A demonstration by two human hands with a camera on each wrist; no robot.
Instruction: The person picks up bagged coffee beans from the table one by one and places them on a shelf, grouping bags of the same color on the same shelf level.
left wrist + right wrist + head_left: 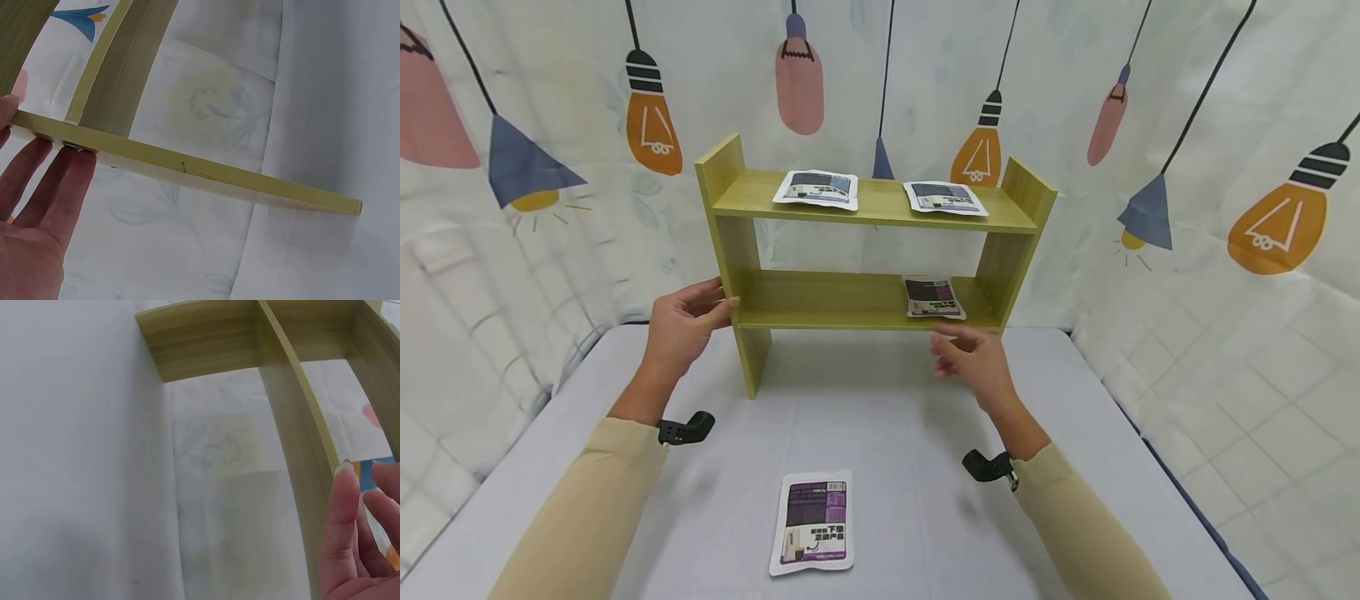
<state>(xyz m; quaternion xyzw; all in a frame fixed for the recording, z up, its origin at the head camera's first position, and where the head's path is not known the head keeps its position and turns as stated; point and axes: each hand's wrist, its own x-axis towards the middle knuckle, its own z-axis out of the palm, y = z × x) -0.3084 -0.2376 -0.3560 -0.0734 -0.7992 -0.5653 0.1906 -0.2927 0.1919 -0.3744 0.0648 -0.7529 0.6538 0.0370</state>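
A two-tier wooden shelf (820,313) with yellow-green boards stands on the table. My left hand (691,321) holds its left side panel (206,174), thumb toward the front and fingers on the outer face. Just in front of the lower board's edge, my right hand (970,358) has loosely bent fingers with nothing between them. Close behind that hand, a flat pouch with a dark and purple label (933,297) lies on the lower board's right side. In the right wrist view, a fingertip of the right hand (350,531) is at the board's front edge (306,387); contact is unclear.
On the top board lie two white-edged pouches, one left (817,190) and one right (945,198). Another purple-labelled pouch (812,522) lies on the white-covered table (895,442) near the front. A lamp-printed curtain (715,83) hangs behind the shelf.
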